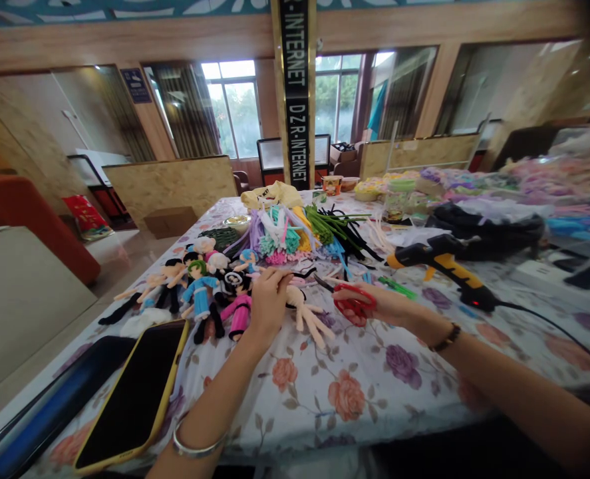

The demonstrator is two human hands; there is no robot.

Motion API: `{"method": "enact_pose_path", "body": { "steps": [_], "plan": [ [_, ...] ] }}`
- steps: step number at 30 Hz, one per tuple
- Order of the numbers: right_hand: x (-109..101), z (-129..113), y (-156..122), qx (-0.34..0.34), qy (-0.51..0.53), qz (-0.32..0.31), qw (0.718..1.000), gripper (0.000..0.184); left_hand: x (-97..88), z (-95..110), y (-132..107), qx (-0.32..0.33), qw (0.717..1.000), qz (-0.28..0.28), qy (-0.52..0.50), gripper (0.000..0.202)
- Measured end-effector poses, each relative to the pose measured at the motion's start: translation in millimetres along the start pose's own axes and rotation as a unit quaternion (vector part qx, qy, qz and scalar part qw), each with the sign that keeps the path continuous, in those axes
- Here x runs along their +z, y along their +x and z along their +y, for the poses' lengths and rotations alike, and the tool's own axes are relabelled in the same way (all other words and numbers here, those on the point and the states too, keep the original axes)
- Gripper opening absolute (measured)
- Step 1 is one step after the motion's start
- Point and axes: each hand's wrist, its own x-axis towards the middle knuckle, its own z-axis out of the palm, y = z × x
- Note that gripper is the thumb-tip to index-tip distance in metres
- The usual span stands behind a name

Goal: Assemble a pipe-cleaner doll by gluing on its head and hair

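My left hand (269, 299) is closed in a pinch on a short black pipe cleaner (304, 273), which sticks out to the right of the fingertips. In my right hand (392, 307) are red-handled scissors (355, 305), their blades pointing left toward the pipe cleaner's end. Whether the blades touch it I cannot tell. Just below, between the hands, lies a beige pipe-cleaner doll body (310, 316) with bare limbs. Beside my left hand rest a doll in pink (237, 313) and a doll in blue with green hair (199, 296), among several other dolls.
Bundles of coloured pipe cleaners (285, 233) lie behind my hands. At right is a black and yellow glue gun (444, 266) with a cable and a lit red light. A yellow-cased phone (135, 399) and a dark blue tray-like object (50, 406) lie front left on the flowered tablecloth (324, 426).
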Motion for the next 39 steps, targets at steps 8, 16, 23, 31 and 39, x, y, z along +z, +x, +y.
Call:
{"method": "enact_pose_path", "body": {
  "steps": [8,16,23,31,39],
  "plan": [
    [11,5,1,-0.002,-0.023,0.000,1.000,0.038,0.1,4,-1,-0.008,1.000,-0.011,0.006,0.015],
    [19,6,3,0.009,-0.001,0.029,1.000,0.035,1.3,5,0,-0.034,0.999,-0.009,-0.034,0.012],
    [17,13,7,0.010,0.027,0.023,0.999,0.036,1.4,6,1,-0.044,0.999,-0.011,-0.027,0.012],
    [15,16,9,0.005,0.039,0.022,0.999,0.035,2.2,4,1,-0.038,0.999,-0.017,-0.014,0.014],
    [9,27,15,0.003,0.047,0.001,0.999,0.036,3.9,2,1,-0.032,0.999,-0.014,0.009,0.012]
  ]
}}
